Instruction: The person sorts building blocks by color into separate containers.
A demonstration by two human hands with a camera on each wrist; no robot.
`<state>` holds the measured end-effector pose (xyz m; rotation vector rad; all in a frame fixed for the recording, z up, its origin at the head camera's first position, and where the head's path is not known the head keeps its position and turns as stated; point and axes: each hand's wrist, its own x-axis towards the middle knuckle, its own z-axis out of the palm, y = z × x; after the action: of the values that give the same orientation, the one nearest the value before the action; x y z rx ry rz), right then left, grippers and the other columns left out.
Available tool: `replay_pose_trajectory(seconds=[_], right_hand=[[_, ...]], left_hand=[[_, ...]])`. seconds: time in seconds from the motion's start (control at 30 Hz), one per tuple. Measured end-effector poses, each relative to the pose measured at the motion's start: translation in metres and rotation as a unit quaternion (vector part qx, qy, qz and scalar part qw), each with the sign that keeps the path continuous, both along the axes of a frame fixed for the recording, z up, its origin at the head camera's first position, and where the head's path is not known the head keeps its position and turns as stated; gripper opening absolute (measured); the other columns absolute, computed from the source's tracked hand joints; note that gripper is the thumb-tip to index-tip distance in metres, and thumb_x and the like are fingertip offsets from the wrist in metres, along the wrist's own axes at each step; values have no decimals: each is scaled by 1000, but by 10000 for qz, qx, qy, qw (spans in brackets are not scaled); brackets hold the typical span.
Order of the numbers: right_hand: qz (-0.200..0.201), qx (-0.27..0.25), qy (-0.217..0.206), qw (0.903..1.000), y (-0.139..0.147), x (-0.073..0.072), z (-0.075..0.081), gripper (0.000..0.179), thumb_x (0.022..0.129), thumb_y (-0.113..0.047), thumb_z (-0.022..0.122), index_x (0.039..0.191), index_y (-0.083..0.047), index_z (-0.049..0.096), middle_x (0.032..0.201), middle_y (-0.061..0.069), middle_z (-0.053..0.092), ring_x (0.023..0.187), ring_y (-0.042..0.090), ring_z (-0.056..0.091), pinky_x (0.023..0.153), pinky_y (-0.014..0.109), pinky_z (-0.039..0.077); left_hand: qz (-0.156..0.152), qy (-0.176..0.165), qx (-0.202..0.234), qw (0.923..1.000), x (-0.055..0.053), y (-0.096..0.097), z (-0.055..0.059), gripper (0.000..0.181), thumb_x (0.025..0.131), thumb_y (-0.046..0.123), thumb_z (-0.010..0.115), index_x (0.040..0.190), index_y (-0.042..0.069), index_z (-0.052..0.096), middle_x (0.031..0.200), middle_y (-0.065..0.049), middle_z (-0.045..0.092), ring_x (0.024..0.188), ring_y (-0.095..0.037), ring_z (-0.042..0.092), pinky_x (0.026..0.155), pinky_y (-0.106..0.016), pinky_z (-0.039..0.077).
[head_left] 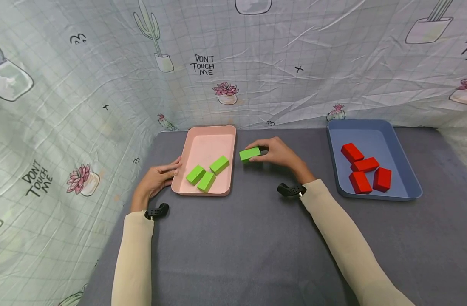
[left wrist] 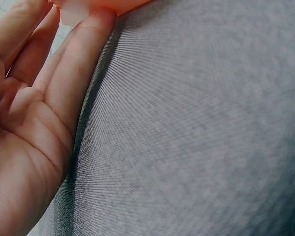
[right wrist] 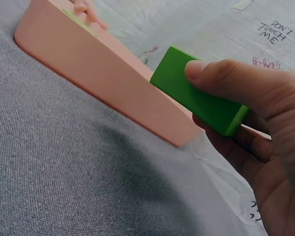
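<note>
Grey cloth-covered tabletop [head_left: 237, 246], bounded at its far and left edges by a printed fabric backdrop [head_left: 84, 85]. A pink tray [head_left: 208, 146] rests directly on the surface near the far edge, left of centre. A blue tray [head_left: 399, 170] rests toward the far right corner, well apart from the pink one. The near half of the surface bears only two sleeved forearms [head_left: 344, 238] extending in from the near edge.

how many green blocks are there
4. Three green blocks lie in the pink tray: at and. The fourth green block is held in the right hand, just right of the tray. None seem hidden.
</note>
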<state>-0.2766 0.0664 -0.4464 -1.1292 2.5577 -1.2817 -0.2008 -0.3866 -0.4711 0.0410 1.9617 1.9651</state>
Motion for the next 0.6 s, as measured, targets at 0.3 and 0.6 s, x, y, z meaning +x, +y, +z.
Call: replay_pose_trajectory(seconds=[0.3,0.6], right_hand=[[147,33,54,9999,-3,2,8,39,86,-29,85,122,-18,76,112,2,75,87,15,65,79,42,53],[269,-50,-69,9996,-5,5,14,37,86,-29,85,120,-18,77,109,1,76,86,13,65,82,52,54]], left_hand=[[-24,38,-123,9999,0,-1,0,50,102,6,60,148,-6,45,164,0,31,142,-9,43,94,-30,55],[9,42,-72,10000,2,-1,1,49,101,5,60,147,-6,45,164,-1,31,142,-9,43,94,-30,55]])
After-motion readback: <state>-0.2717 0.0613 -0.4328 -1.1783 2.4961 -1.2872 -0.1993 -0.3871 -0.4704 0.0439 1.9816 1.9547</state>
